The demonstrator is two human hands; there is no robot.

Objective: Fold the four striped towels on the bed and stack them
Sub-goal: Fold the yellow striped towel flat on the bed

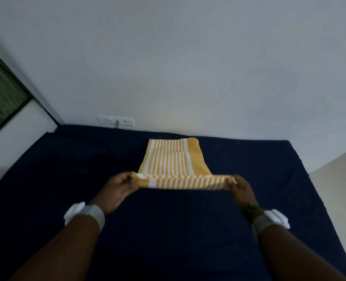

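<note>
A yellow-and-white striped towel (182, 182) is stretched flat between my hands, a little above the dark blue bed (168, 230). My left hand (117, 189) pinches its left end and my right hand (241, 188) pinches its right end. Just beyond it lies a folded pile of the same yellow striped cloth (174, 157) on the bed, toward the wall. How many towels that pile holds is not visible. Both wrists wear white bands.
A white wall rises behind the bed, with a socket strip (115, 120) and a plugged cable at its foot. A dark green window frame (4, 94) is at the left. The bed's right edge (310, 179) borders a pale floor.
</note>
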